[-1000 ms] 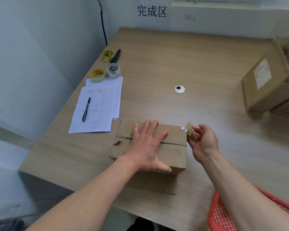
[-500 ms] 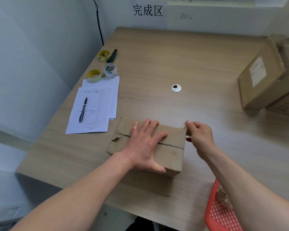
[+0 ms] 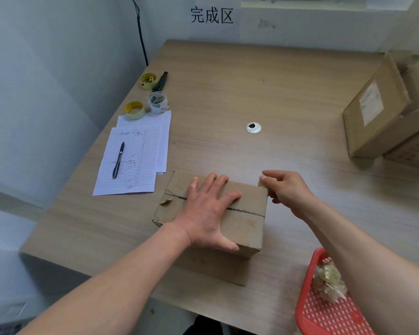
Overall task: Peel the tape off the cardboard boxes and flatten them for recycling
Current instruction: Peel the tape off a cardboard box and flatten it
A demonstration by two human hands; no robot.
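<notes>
A: Nearest, low on the right, what sits in the red basket [image 3: 324,317]?

B: A crumpled clear wad [image 3: 329,282], peeled tape by my guess. Just beyond it, at the near middle of the table [image 3: 228,81], sits the cardboard box [image 3: 247,223].

A: And the hands?

B: The left hand [image 3: 209,213] lies spread flat on the box top, thumb hooked over the near edge, pressing down. The right hand [image 3: 287,191] is curled at the far right corner, fingertips pinching what looks like a tape end [image 3: 261,183]; I can't make out the tape clearly.

A: How will it handle?

B: Light, I'd judge, with worn, soft corners, so it would slide without that pressing palm. Tape is thin and likely to tear; grip it at the loose end and pull low along the seam [image 3: 246,211].

A: Farther off?

B: Papers [image 3: 136,170] and a pen [image 3: 118,159] to the left, tape rolls [image 3: 146,106] beyond; more boxes [image 3: 377,117] far right.
</notes>
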